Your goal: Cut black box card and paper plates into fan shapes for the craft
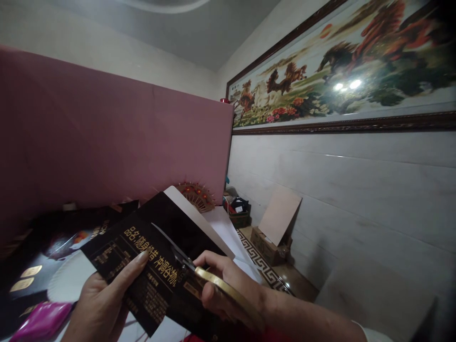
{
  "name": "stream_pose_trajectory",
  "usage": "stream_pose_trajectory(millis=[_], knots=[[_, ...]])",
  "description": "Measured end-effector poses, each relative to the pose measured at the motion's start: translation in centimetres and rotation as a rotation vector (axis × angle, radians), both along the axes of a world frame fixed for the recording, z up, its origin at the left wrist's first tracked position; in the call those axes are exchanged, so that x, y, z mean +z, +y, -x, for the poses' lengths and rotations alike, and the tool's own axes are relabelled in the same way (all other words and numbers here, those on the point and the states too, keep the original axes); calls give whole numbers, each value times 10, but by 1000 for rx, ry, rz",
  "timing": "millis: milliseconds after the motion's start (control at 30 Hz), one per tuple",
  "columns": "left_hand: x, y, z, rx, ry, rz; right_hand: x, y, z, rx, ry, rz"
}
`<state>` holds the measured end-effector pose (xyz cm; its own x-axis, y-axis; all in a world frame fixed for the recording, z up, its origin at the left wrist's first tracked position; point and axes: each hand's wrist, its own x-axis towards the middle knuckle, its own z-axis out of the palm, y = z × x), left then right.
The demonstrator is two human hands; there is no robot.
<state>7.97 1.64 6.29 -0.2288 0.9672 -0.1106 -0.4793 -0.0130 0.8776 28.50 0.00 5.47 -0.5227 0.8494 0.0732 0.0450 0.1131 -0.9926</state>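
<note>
My left hand (110, 297) grips a black printed card panel (142, 270) with gold lettering, thumb on top and fingers beneath. In my right hand (228, 285) is a pair of scissors (178, 254) with gold-coloured handles. Their blades lie over the card, pointing up and to the left, along the edge of the lettered part. Beyond the blades the plain black part of the card (178, 218) continues, with a pale border on its far side. The lower handle loop is partly hidden by my fingers.
At left lie a black printed box (24, 259), a white fluted paper plate (66, 280) and a magenta packet (44, 320). A fan-shaped ornament (197, 195) stands against the pink panel (117, 133). Cardboard boxes (265, 244) sit on the floor by the wall.
</note>
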Motion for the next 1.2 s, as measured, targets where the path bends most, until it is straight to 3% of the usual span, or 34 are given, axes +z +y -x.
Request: stream_pose_trajectory(millis=[167, 433, 733, 1000, 1200], knots=[[0, -1, 2, -29, 18, 0, 0, -3, -3, 14, 42, -48], [5, 1, 0, 6, 6, -19, 14, -16, -9, 18, -157, 3], [7, 0, 0, -4, 5, -11, -4, -9, -3, 12, -22, 24], [0, -1, -2, -48, -6, -31, 6, -10, 1, 8, 27, 71], [6, 2, -1, -11, -11, -57, 12, -4, -4, -39, 12, 122]])
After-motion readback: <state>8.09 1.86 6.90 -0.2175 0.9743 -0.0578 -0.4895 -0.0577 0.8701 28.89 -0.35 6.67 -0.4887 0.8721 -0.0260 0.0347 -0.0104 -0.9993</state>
